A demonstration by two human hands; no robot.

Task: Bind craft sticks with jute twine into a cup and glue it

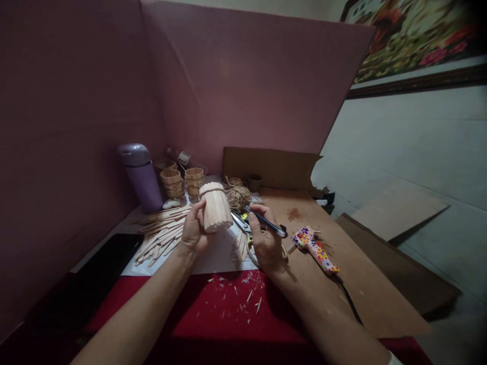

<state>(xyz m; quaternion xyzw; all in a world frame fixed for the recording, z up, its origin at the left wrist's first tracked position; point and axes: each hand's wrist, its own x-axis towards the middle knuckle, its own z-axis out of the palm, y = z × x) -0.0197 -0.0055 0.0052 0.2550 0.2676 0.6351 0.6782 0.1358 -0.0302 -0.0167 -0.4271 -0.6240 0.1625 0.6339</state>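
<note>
My left hand (pixel 195 230) is closed around a cup made of wooden craft sticks (pixel 217 210), tilted, with a band of twine near its upper end. To its right, my right hand (pixel 266 246) grips a slim, dark utility knife (pixel 268 221), its front end pointing toward the cup but apart from it. Scissors (pixel 242 223) with yellowish handles lie under and beside my right hand, partly hidden by it. Just behind the cup sits a ball of twine (pixel 239 196).
Loose craft sticks (pixel 163 241) and a black phone (pixel 116 258) lie left. Behind them stand a purple bottle (pixel 142 180) and finished stick cups (pixel 172 183). A flower-patterned glue gun (pixel 315 248) with a cord rests on the brown board (pixel 365 284). Shavings (pixel 249 296) dot the red cloth.
</note>
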